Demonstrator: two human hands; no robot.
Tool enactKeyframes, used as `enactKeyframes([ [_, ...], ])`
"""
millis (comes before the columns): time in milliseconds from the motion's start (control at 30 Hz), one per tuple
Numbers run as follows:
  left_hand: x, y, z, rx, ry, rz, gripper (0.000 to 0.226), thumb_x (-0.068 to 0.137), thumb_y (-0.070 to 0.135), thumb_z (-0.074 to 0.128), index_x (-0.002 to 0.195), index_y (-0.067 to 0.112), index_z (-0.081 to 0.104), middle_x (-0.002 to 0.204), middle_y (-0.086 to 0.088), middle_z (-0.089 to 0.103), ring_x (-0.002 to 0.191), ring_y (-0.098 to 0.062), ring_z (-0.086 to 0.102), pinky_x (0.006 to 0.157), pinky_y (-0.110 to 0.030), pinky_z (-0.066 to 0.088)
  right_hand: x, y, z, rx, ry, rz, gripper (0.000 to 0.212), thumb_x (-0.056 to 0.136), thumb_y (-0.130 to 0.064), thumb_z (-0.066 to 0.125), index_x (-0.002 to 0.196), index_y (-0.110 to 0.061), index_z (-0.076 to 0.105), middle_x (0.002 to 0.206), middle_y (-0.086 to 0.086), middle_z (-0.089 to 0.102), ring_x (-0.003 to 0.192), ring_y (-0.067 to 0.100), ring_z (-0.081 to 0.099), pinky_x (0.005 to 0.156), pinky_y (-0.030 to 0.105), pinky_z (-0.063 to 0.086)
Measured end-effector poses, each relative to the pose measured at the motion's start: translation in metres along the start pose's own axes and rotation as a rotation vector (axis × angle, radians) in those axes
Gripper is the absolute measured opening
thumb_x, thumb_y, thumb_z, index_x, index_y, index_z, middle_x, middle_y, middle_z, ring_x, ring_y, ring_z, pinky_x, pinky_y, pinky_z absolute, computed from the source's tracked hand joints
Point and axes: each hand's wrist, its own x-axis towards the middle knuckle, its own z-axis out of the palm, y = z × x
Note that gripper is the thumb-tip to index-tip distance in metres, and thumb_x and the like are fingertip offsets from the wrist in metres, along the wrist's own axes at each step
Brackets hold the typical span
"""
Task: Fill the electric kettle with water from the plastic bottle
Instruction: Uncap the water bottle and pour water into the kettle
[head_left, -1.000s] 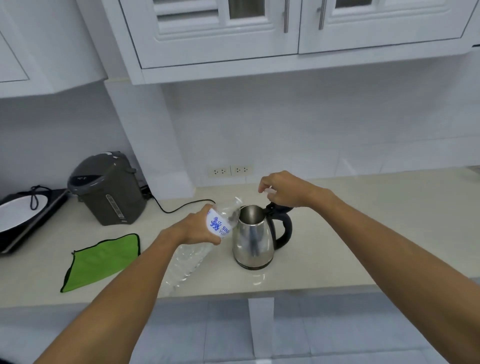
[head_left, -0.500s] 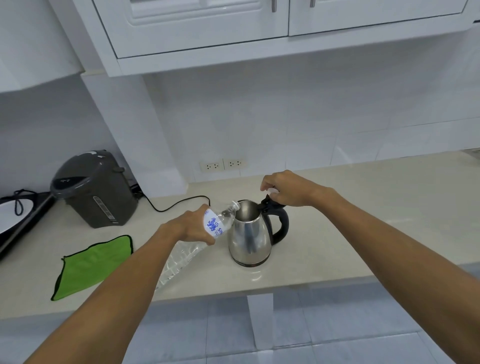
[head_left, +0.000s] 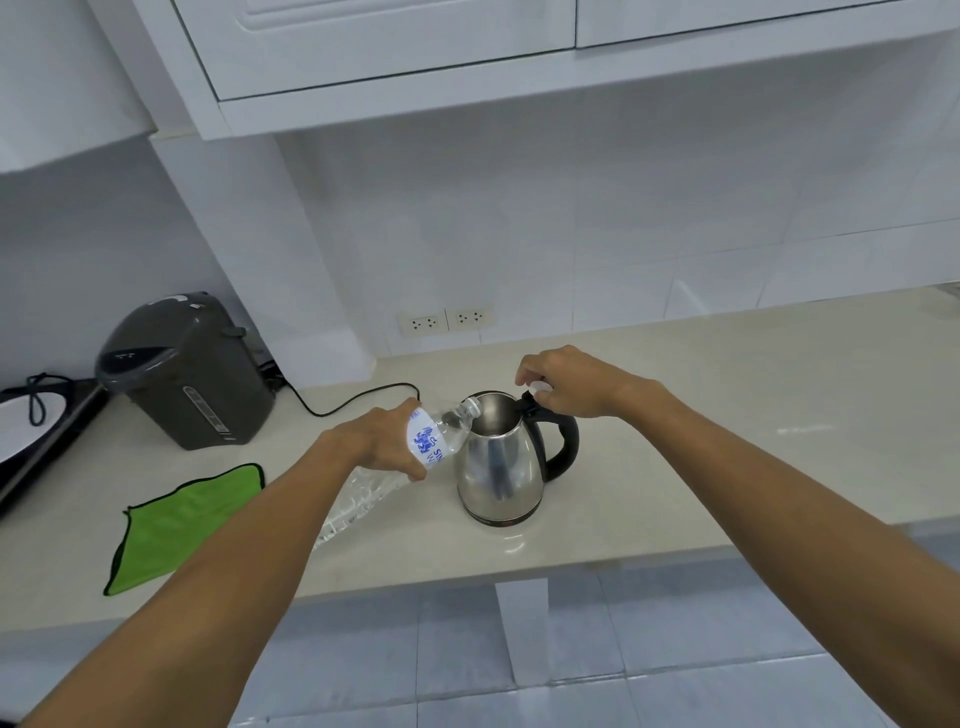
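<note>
At far left, cut off by the frame edge, a dark flat appliance (head_left: 31, 436) cannot be identified. Next along the tabletop (head_left: 727, 395) stand a grey thermo pot (head_left: 187, 374) and, nearer the front edge, a green cloth (head_left: 182, 525). A black cord (head_left: 353, 402) runs from behind the pot towards the middle.

The left hand (head_left: 379, 441) is closed around the labelled shoulder of the plastic bottle (head_left: 431, 444), which is tilted base-low, its open neck resting at the rim of the electric kettle (head_left: 501, 462). The kettle stands upright at mid-tabletop, mouth open. The right hand (head_left: 571, 382) is closed at the top of the kettle's black handle, apparently holding the lid back, with a small white cap (head_left: 541, 386) pinched in the fingers (probably the bottle's).

Judgement: pouring is in hand. The base should be raised gradually with the neck kept over the opening, the kettle steadied, and the thin bottle not squeezed.

No stream is discernible; the kettle's water level and its lid are not visible.
</note>
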Motion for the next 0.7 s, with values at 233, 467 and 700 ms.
enactKeyframes([
  [233,-0.0009,-0.0042,0.0015,0.010,-0.014,-0.020,0.099,0.071,0.036,0.087,0.150,0.028,0.029,0.094,-0.001,0.063,0.076,-0.017,0.060,0.064,-0.031,0.049,0.0004,0.0021,0.0019,0.024,-0.005,0.012,0.032,0.092,-0.012,0.046,0.119,-0.020,0.061,0.111,0.004,0.067,0.102,0.021,0.055,0.088,0.038,0.050],
  [467,-0.0028,-0.0019,0.0004,0.037,-0.037,-0.019,0.095,0.073,0.034,0.086,0.149,0.027,0.029,0.092,0.001,0.060,0.077,-0.016,0.058,0.063,-0.030,0.047,0.0010,0.0039,0.0035,0.029,-0.007,0.010,0.031,0.094,-0.011,0.047,0.121,-0.018,0.061,0.109,0.004,0.067,0.102,0.021,0.055,0.086,0.037,0.049],
  [700,-0.0015,0.0000,-0.0011,0.033,-0.028,-0.023,0.086,0.071,0.035,0.087,0.140,0.026,0.036,0.092,0.001,0.061,0.078,-0.017,0.058,0.063,-0.030,0.047,0.0018,0.0059,0.0028,0.034,-0.005,0.007,0.030,0.094,-0.012,0.047,0.120,-0.019,0.060,0.107,0.003,0.067,0.101,0.021,0.053,0.086,0.036,0.048],
])
